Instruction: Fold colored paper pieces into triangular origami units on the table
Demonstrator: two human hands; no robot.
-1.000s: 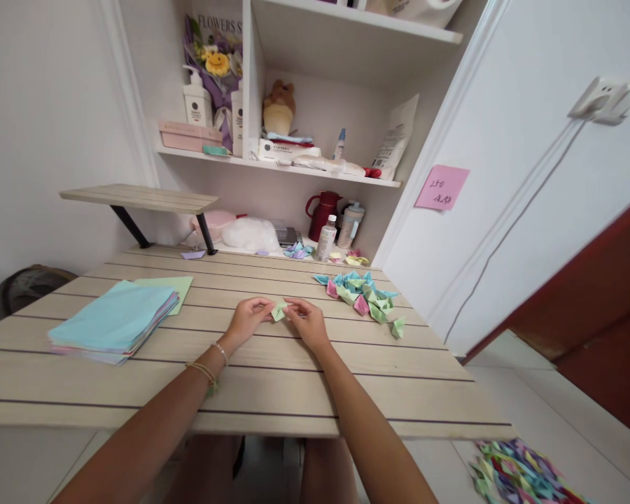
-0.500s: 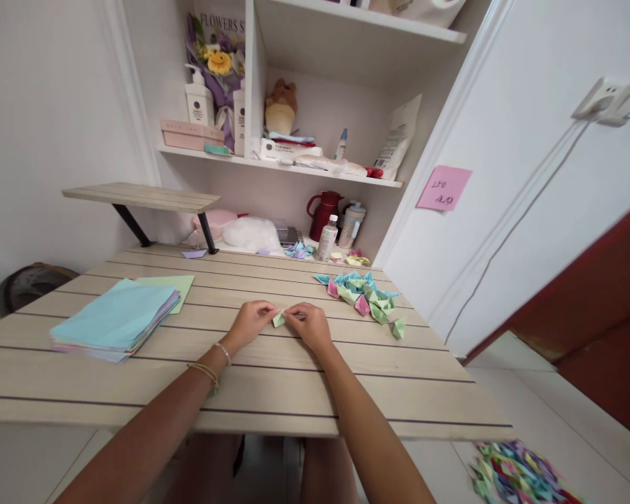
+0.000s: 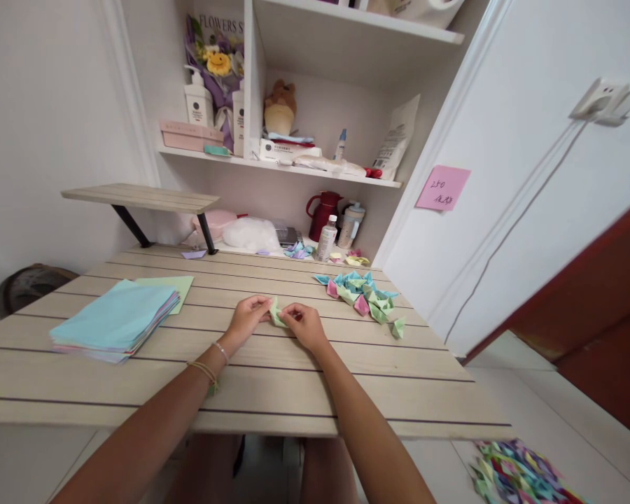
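Note:
Between my two hands is a small piece of folded light-green paper (image 3: 276, 313), held just above the middle of the table (image 3: 273, 392). My left hand (image 3: 249, 317) pinches its left side with closed fingers. On the right side, the fingertips of my right hand (image 3: 303, 324) grip it too, covering part of the paper. To the right lies a cluster of folded paper boats (image 3: 354, 283) in blue, green and pink, with one green boat (image 3: 397, 327) slightly apart. A stack of square coloured paper (image 3: 115, 315), blue on top, rests at the left.
A small raised shelf (image 3: 141, 196) stands at the table's back left. Behind the table are a clear bottle (image 3: 327, 238), a red jug (image 3: 324, 213) and a tumbler (image 3: 351, 224). Many folded papers (image 3: 519, 472) lie in a heap on the floor at the lower right.
The green paper has turned more upright and shows a larger, opened-out shape between my fingers. My hands have shifted only slightly.

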